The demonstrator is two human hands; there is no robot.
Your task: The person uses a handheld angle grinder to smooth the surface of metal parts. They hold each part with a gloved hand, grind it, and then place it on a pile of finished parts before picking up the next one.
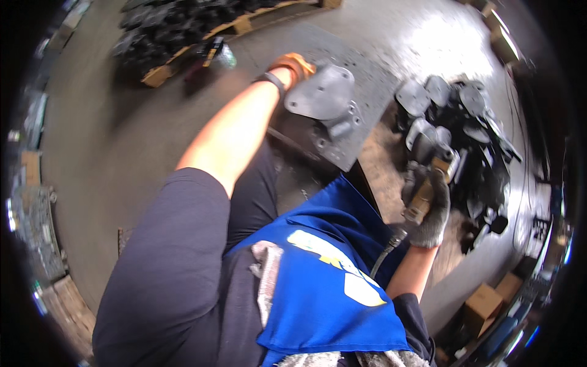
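My left hand [295, 66], in an orange glove, grips the upper left edge of a flat grey metal bracket plate [324, 92] with rounded corners and small holes. The plate is held over a dark metal work surface [374, 70], with a cylindrical part showing below it. In a grey knit glove, my right hand [435, 211] is wrapped around a yellow hand-held power tool [422, 202]. A hose or cable [386, 251] runs from the tool's lower end past my blue apron [330, 269]. The tool's head lies in front of a pile of metal parts.
Several similar dark metal parts [474, 134] are heaped to the right on a brown board [382, 153]. At the far left, a wooden pallet [158, 74] bears more dark parts. Cardboard boxes [483, 304] stand at the lower right. Cables [512, 116] run along the right-hand floor.
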